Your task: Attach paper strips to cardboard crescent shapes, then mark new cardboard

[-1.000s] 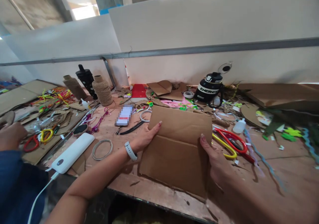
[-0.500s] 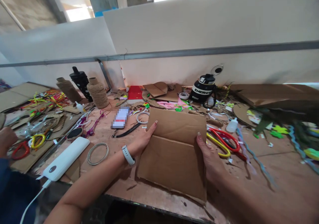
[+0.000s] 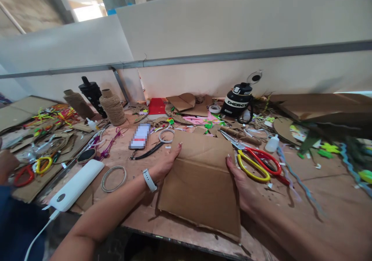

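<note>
Between my hands is a brown cardboard piece (image 3: 197,191) with a crease across its upper part. My left hand (image 3: 167,162), with a light watch band at the wrist, grips its left edge, thumb on top. My right hand (image 3: 240,179) grips the opposite edge, thumb also on the face; the other fingers of both hands are hidden beneath. Just right of my right hand lie scissors (image 3: 255,164) with red and yellow handles. A small white squeeze bottle (image 3: 272,143) is beyond them. Left of the cardboard are a roll of tape (image 3: 114,179) and a phone (image 3: 140,136).
A white power bank (image 3: 77,185) with a cable lies at the table's front left. Twine spools (image 3: 112,108) and a black bottle (image 3: 237,102) stand near the wall. At far left, another person's hand (image 3: 7,166) is near other scissors (image 3: 33,170). Scraps litter the table.
The cardboard's far end has tipped down slightly and its top edge sits lower in view. The scissors' blades beside it now show. Both hands keep their hold.
</note>
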`<state>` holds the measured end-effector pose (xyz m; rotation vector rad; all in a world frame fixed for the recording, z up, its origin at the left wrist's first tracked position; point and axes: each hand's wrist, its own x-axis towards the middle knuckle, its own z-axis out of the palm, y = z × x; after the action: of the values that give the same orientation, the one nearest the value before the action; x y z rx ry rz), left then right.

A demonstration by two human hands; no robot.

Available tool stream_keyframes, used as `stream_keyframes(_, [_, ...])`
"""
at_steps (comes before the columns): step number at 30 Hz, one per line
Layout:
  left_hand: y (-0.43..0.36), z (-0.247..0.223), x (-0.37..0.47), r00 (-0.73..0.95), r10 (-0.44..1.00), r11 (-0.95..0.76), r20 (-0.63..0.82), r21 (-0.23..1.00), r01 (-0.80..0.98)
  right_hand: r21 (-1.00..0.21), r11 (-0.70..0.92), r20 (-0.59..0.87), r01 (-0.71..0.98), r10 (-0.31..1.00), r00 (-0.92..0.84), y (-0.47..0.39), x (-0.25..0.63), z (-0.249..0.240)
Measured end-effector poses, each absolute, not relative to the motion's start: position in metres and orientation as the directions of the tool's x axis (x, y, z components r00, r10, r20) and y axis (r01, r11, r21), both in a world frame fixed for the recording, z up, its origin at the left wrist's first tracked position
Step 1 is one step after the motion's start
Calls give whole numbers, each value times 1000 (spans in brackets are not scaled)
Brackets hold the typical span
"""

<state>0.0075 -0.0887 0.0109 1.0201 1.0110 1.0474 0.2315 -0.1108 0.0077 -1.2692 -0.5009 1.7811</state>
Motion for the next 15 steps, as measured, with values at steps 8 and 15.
stream_keyframes(8, [-82,9,5,213,955,241,-204,957,-161,-778,-503,-488,-376,861,-143,-116,230,6])
stream_keyframes(15, [-87,6,4,277,862,484,-424,851,-203,-668,-598,-568,-443,794,-215,-120,230,10])
